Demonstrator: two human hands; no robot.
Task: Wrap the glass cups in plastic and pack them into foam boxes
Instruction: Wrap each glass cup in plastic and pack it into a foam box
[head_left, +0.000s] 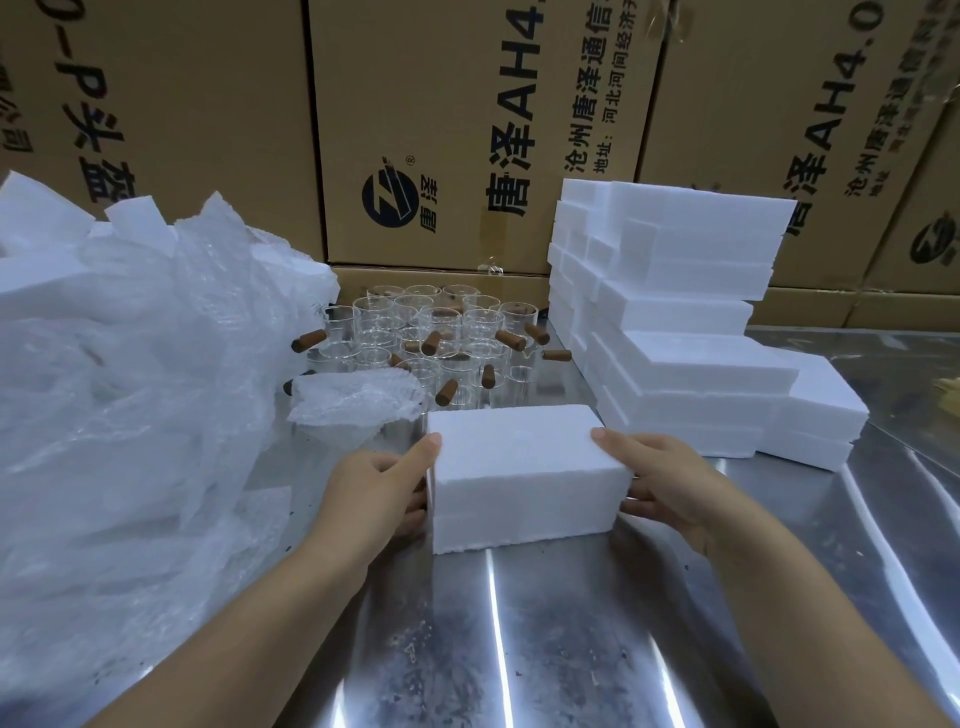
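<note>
Closed white foam box (524, 473) on the metal table (519, 649), long axis running hand to hand, left hand (379, 493) and right hand (660, 483) clasping its short ends, thumbs on top, glass cups (441, 332) beyond

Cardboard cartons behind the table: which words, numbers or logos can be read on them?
"唐泽AH4.": middle carton, large print, cut off.
"沧州唐泽通信", "地址:河北河间经济": same carton, smaller, cut off.
"唐泽" beside round logo: same carton.
"-P头盔": left carton.
"泽AH4.0": right carton; its smaller print is blurred.
</note>
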